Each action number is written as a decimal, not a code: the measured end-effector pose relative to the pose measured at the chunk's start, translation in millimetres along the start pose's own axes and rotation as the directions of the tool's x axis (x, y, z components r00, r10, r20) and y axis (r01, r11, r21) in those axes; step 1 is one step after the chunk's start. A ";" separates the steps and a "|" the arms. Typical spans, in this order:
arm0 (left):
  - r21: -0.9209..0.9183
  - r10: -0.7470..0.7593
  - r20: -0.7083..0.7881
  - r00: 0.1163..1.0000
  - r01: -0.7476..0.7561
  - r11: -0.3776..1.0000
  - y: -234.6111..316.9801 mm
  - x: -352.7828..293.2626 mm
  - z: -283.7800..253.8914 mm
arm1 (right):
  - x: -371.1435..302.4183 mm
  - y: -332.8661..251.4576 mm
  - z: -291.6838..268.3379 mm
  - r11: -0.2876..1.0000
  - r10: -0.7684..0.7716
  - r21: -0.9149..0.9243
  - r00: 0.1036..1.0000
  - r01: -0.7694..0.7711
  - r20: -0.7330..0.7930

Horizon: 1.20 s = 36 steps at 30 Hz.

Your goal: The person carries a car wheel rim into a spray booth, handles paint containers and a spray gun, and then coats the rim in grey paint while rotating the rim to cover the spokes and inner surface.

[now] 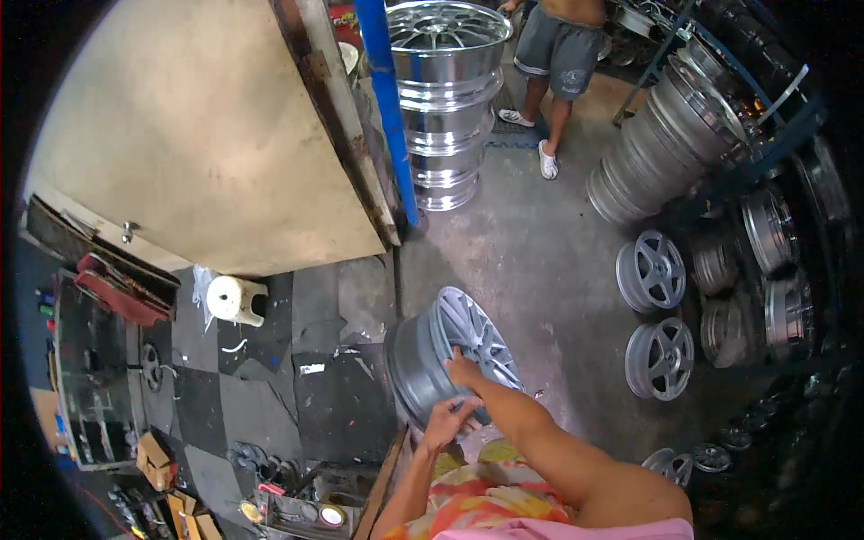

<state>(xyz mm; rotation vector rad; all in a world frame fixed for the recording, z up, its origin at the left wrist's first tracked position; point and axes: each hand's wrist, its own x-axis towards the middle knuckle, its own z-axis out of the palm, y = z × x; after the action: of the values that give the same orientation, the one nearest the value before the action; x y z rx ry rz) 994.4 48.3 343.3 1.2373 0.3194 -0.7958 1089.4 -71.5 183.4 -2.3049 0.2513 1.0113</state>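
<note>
A silver-grey multi-spoke alloy wheel stands tilted in front of me at the middle of the view, its spoked face turned to the right and its barrel to the left. My right hand is closed on the front lip of the wheel, next to the spokes. Lower down and closer to me, my left hand has its fingers curled against the near edge of the same wheel. My right forearm crosses over part of the spoked face, so some spokes are hidden. The left fingertips are partly hidden too.
Tall stacks of chrome wheels and grey wheels stand farther off. Two five-spoke wheels lie at right, beside racked wheels. A person stands ahead. At left are a door, a white stool and a blue post.
</note>
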 end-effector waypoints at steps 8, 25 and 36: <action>-0.123 -0.043 0.174 0.984 0.065 0.990 13.6 -12.6 -4.2 | 19.7 12.9 11.5 0.999 0.044 -0.030 0.999 -0.044 -0.030; 0.487 0.106 -0.736 0.668 0.415 0.769 -161.8 81.8 -104.4 | 30.9 23.7 -44.8 0.995 -0.006 -0.097 0.994 -0.004 -0.107; 0.435 0.071 -0.843 0.533 0.598 0.673 -194.9 102.1 -110.8 | 21.7 39.4 -41.7 0.997 -0.051 -0.059 0.998 0.049 -0.028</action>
<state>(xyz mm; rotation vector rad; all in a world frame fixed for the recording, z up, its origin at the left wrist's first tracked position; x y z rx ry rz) 952.5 92.6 104.6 2.3322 1.1089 -0.5630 1114.1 -126.5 171.9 -2.3682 0.1777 0.9723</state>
